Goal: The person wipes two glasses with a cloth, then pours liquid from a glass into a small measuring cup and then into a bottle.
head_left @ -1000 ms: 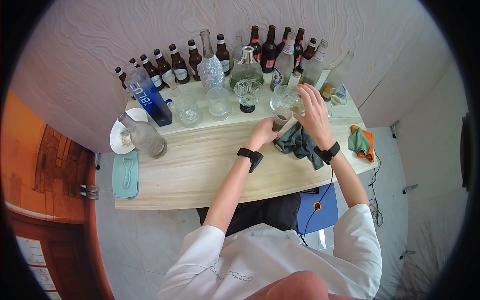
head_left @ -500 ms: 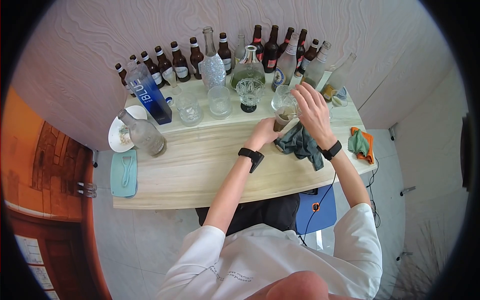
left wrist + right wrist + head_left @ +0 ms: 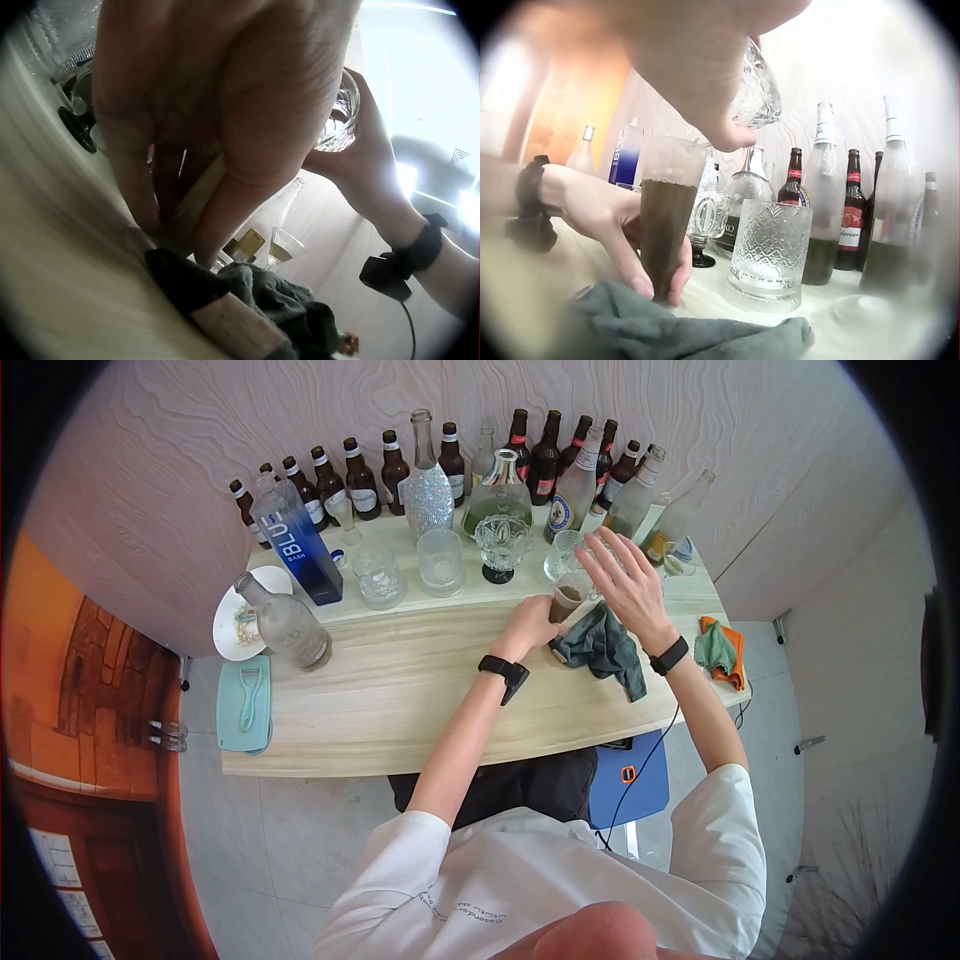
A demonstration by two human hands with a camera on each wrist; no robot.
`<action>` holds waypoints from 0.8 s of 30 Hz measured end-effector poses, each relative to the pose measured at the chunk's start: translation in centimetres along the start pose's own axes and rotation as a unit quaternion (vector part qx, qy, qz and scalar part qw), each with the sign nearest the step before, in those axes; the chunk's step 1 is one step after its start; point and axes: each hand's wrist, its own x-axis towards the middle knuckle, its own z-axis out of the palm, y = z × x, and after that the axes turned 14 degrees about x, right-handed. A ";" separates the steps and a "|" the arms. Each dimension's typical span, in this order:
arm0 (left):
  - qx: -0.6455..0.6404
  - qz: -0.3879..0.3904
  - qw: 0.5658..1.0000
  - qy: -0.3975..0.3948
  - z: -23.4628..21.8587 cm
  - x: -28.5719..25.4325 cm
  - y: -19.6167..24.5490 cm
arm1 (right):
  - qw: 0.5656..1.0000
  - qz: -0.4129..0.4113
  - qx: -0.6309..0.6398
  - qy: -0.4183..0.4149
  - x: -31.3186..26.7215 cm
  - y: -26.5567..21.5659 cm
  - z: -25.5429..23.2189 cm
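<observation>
My left hand grips the lower part of a tall, narrow glass of dark brown liquid, standing close over the table beside a dark grey-green cloth. My right hand holds a clear cut-glass tumbler by its side, raised above and to the right of the tall glass. From the head view the hand covers most of that tumbler; the left wrist view shows part of it within the fingers. A second patterned tumbler stands on the table just behind the tall glass.
Brown beer bottles line the wall at the back. Before them stand a blue bottle, a glittery bottle, a green-liquid decanter and several glasses. At left are a clear bottle, a white bowl and a peeler on a board.
My right hand has shifted slightly right and its fingers look straighter from above. The tumbler's contents, visible over the tall glass earlier, no longer show. My left hand keeps its grip.
</observation>
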 end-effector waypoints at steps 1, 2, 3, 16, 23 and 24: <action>0.005 0.002 1.000 0.003 0.0 -0.1 0.0 | 1.000 0.000 0.000 -0.003 0.0 0.0 0.0; 0.009 0.004 1.000 0.006 0.1 -0.1 0.1 | 1.000 0.018 0.020 0.006 0.0 0.0 0.0; 0.009 0.002 1.000 0.005 0.1 -0.2 0.1 | 0.998 0.037 0.040 0.016 0.0 -0.1 0.2; 0.023 0.003 1.000 0.000 -0.1 -0.2 0.2 | 0.842 0.384 0.360 0.116 -4.9 0.7 2.9; 0.026 -0.008 1.000 -0.013 0.5 0.2 -0.4 | 0.788 0.480 0.347 0.166 -7.7 4.9 6.8; 0.012 -0.009 1.000 -0.013 0.6 0.2 -0.4 | 0.781 0.492 0.346 0.168 -8.3 5.5 7.9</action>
